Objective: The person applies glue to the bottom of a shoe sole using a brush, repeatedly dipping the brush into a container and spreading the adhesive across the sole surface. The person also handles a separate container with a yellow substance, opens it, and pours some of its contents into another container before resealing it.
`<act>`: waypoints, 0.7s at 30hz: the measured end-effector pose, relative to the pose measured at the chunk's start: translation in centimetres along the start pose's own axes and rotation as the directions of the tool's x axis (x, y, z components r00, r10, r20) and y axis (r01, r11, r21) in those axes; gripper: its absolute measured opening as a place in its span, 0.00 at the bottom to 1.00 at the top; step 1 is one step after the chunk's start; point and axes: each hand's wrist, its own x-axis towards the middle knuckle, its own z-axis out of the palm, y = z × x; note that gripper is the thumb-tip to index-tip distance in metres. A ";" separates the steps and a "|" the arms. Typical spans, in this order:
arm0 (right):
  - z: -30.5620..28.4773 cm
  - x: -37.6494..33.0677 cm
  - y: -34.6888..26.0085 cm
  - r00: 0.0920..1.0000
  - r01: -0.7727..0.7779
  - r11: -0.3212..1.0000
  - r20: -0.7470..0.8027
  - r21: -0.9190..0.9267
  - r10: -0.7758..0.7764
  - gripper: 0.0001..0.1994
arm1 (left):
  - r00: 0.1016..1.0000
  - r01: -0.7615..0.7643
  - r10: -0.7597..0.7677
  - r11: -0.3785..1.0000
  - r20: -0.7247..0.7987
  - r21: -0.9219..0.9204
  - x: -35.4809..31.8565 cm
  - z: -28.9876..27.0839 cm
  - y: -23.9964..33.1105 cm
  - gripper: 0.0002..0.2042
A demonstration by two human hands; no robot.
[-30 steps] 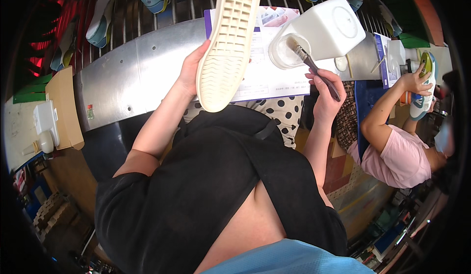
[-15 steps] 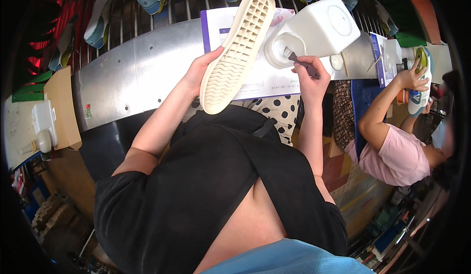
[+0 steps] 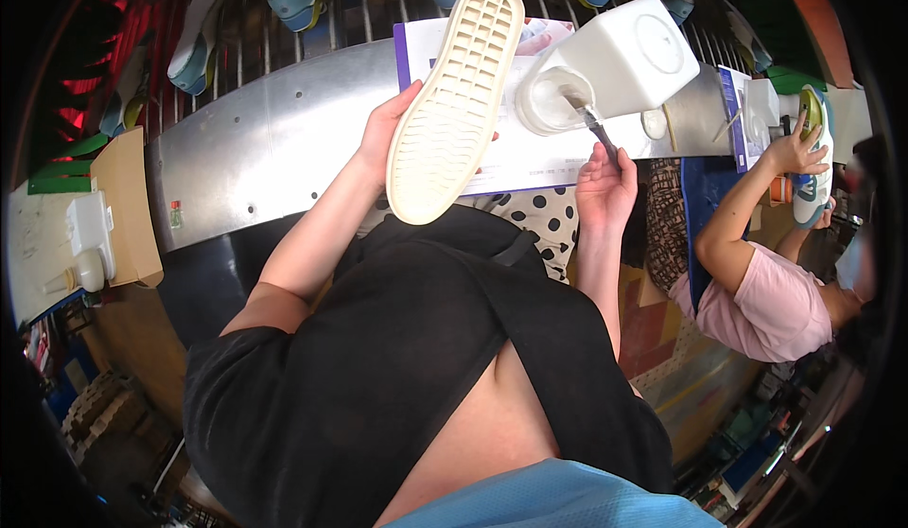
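Sole [image 3: 454, 102], cream and gridded on its upturned face, is sitting in the wearer's left hand [image 3: 380, 135] above the near edge of the bench [image 3: 218, 154], its far end leaning right, as I am watching from afar through the head camera. That hand is clamping the sole from beneath, with fingertips showing past its right edge. The right hand [image 3: 608, 185] is pinching 1 dark-handled brush [image 3: 602, 133] near the end of the handle, thumb and fingers together on it, palm partly upturned. The brush's head is reaching into the mouth of a white pot [image 3: 526, 110]; I am failing to tell whether the bristles are touching the contents. A white jug [image 3: 643, 55] is leaning against or joining the pot, which I cannot tell, and a printed sheet [image 3: 544, 167] is lying beneath them on the bench. Beyond, at least 5 shoes [image 3: 194, 45] are resting on metal rods [image 3: 246, 36]. At right, 1 co-worker [image 3: 776, 287] in a pink top is holding a multicoloured shoe [image 3: 811, 208].
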 end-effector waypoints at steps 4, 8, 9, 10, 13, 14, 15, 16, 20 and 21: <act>0.4 0.8 0.2 0.918 -0.387 0.867 0.222 0.315 0.329 0.12 | 0.999 -0.027 0.026 0.999 0.019 0.046 0.3 0.7 -0.3 0.35; 3.7 -1.0 -0.6 0.791 -0.293 0.951 0.583 0.093 0.187 0.09 | 0.999 -0.039 0.039 0.999 0.029 0.023 0.4 1.2 -0.4 0.34; 4.7 -1.7 -0.5 0.806 -0.214 0.975 0.573 0.052 0.146 0.08 | 0.998 -0.030 0.031 0.999 0.060 -0.014 0.5 1.3 -0.4 0.33; 5.7 -2.5 -0.2 0.753 -0.092 0.993 0.648 -0.073 0.117 0.07 | 0.998 -0.052 0.052 0.999 0.046 0.004 0.6 1.4 -0.4 0.33; 7.9 -4.5 1.3 0.684 0.295 0.879 0.725 -0.374 0.078 0.07 | 0.994 -0.085 0.086 0.996 0.074 -0.013 0.9 1.4 -0.4 0.32; 8.3 -5.1 1.7 0.672 0.344 0.834 0.733 -0.431 0.102 0.06 | 0.992 -0.097 0.096 0.995 0.076 0.001 1.1 1.4 -0.4 0.32; 8.6 -5.6 2.2 0.680 0.383 0.774 0.721 -0.504 0.133 0.06 | 0.990 -0.102 0.101 0.995 0.099 0.004 1.1 1.4 -0.4 0.32; 8.9 -5.9 2.8 0.686 0.395 0.755 0.715 -0.523 0.136 0.06 | 0.990 -0.105 0.108 0.994 0.095 -0.027 1.2 1.4 -0.4 0.32; 10.0 -5.5 3.4 0.636 0.579 0.652 0.772 -0.490 0.016 0.06 | 0.987 -0.064 0.075 0.995 0.140 -0.082 0.9 1.8 -0.1 0.33; 10.4 -5.0 3.4 0.653 0.580 0.661 0.757 -0.476 -0.028 0.06 | 0.985 -0.039 0.047 0.998 0.168 -0.052 0.8 2.0 -0.1 0.34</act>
